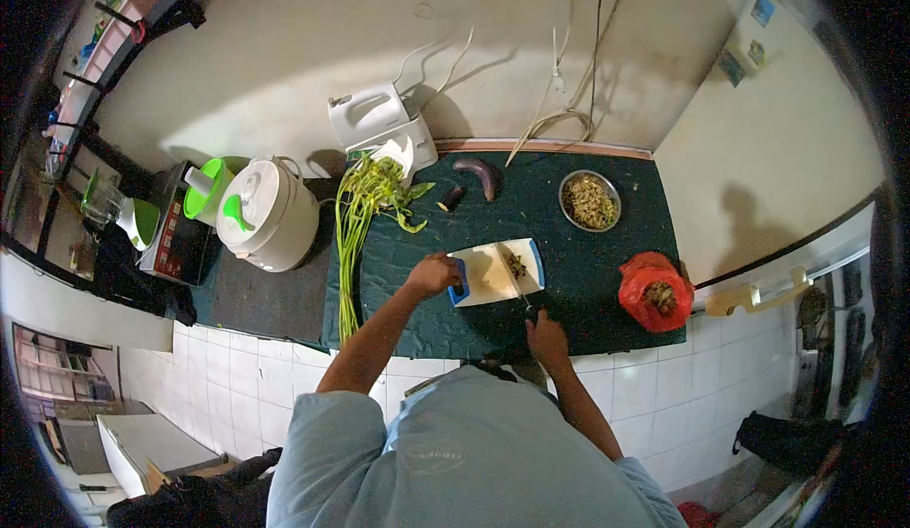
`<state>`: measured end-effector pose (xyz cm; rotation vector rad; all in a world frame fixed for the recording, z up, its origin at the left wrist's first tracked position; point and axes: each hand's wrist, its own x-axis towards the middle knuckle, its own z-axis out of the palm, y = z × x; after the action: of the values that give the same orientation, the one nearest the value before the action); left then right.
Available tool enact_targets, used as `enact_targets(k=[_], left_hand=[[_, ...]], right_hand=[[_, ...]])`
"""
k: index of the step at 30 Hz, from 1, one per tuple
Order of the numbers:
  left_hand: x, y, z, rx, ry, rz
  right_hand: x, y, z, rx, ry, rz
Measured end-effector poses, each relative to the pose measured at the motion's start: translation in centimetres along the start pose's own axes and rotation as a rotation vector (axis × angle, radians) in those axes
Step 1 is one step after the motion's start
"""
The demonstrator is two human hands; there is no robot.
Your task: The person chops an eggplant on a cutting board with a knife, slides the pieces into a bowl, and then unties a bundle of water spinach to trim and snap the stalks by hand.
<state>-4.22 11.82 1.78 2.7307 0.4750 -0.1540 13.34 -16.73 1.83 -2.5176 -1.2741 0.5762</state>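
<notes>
My left hand (435, 274) is closed on the blue-edged handle end of a white cutting board (482, 277). In my right hand (547, 336) is a knife (512, 268), its blade lying across the board. Chopped dark food (515, 264) sits on the board to the right of the blade. Behind the board are a long purple eggplant (482, 175) and a short eggplant piece (452, 198). To the left lies a bunch of long green stalks (352, 255) with leaves.
A metal bowl of chopped food (590, 202) stands at the back right, and a red plastic bag (648, 310) at the front right. A white hand mixer (372, 116), a white rice cooker (268, 212) and a green container (210, 192) are on the left. Cables hang on the wall.
</notes>
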Motion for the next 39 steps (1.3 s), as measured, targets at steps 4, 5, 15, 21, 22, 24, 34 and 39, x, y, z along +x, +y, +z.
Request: enact_targets(k=[4,5,15,21,22,24,34,39], left_hand=[[-0.9,2.1,0.2,-0.180,0.267,-0.110],[-0.4,3.0,0.8,-0.249,0.281,-0.198],[4.1,9.8,4.9,-0.292,0.430,-0.404],[3.7,10.4,5.8,0.045,0.369,-0.237],[3.5,10.2,6.1,0.045,0.370,-0.238],[2.9,10.1,6.4,0.084,0.415,-0.158],[1.8,9.3,6.1,-0.212,0.488,-0.217],[2.2,9.8,5.1,-0.315,0.457,-0.468]], right_hand=[[-0.2,-0.6,-0.5,0.086,-0.063,-0.046],[-0.6,-0.9,-0.5,0.086,-0.064,-0.042],[-0.2,-1.5,-1.4,0.118,0.080,0.003],[0.8,-3.4,-1.7,0.076,0.045,-0.001],[0.7,-3.7,-1.5,0.075,0.037,0.008],[1.0,-4.0,-1.5,0.059,0.009,0.028],[2.4,-4.4,-0.7,-0.071,-0.150,0.082],[3.5,-5.0,-3.5,-0.154,-0.168,-0.077]])
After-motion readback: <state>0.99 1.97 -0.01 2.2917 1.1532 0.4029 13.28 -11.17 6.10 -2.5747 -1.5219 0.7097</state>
